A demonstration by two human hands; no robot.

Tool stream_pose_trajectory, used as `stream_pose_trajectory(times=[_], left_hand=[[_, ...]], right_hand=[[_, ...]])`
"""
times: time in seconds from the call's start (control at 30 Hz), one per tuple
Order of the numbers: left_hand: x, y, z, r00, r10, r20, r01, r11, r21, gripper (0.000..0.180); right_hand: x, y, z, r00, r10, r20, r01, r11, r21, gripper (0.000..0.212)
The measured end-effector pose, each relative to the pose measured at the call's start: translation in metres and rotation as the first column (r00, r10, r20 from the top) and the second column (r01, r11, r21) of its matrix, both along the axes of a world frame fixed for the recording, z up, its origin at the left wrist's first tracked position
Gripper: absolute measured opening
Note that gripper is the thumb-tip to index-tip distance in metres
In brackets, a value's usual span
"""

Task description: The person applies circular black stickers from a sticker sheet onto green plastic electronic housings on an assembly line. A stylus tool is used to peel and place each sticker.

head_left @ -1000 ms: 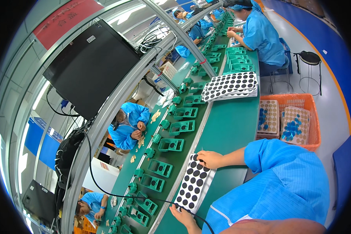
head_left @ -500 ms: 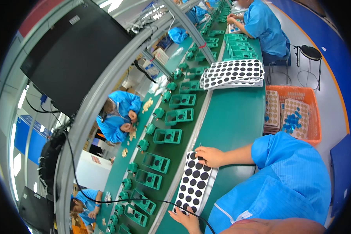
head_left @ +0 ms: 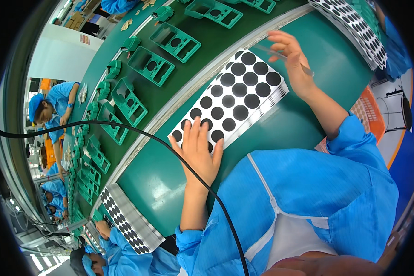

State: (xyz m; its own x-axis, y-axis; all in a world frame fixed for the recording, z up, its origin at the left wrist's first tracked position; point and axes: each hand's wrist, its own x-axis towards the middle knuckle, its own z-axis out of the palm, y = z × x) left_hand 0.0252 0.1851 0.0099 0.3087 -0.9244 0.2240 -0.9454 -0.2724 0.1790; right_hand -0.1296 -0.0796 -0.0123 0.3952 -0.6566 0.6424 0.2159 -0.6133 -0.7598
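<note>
A stack of white sheets with rows of black round stickers [head_left: 239, 89] lies on the green bench in front of me. My left hand [head_left: 200, 154] rests flat on the stack's near left end, fingers spread, covering some of the dots. Beyond the far right corner, my right hand [head_left: 295, 69] is raised beside the sheets and apart from them. A slim grey tool [head_left: 307, 70] runs across its palm, held by the thumb with several fingers stretched out. The tool is blurred, and its exact kind cannot be made out.
Green plastic housings [head_left: 175, 42] and small green parts line the belt beyond the bench's pale edge rail [head_left: 138, 145]. More dotted sheets are stacked at upper right [head_left: 354, 34] and lower left [head_left: 124, 218]. An orange crate [head_left: 375, 117] stands right; a black cable [head_left: 170, 146] crosses the view. Co-workers sit around.
The view has turned and come closer to the sheets. My right hand has lifted off their far end. My left hand has gone from the near edge to lying flat on top.
</note>
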Motion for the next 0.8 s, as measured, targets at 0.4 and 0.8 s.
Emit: stream_pose_trajectory(times=[0.4, 0.8], left_hand=[[-0.011, -0.034, -0.016, 0.969, -0.235, -0.071, 0.228, 0.969, -0.091, 0.047], [-0.008, -0.033, -0.023, 0.98, -0.2, 0.022, 0.2, 0.979, -0.034, 0.043]], right_hand=[[0.016, 0.034, 0.003, 0.766, 0.642, 0.003, -0.468, 0.555, 0.688, 0.015], [0.02, 0.043, 0.001, 0.78, 0.605, -0.162, -0.411, 0.689, 0.597, 0.01]])
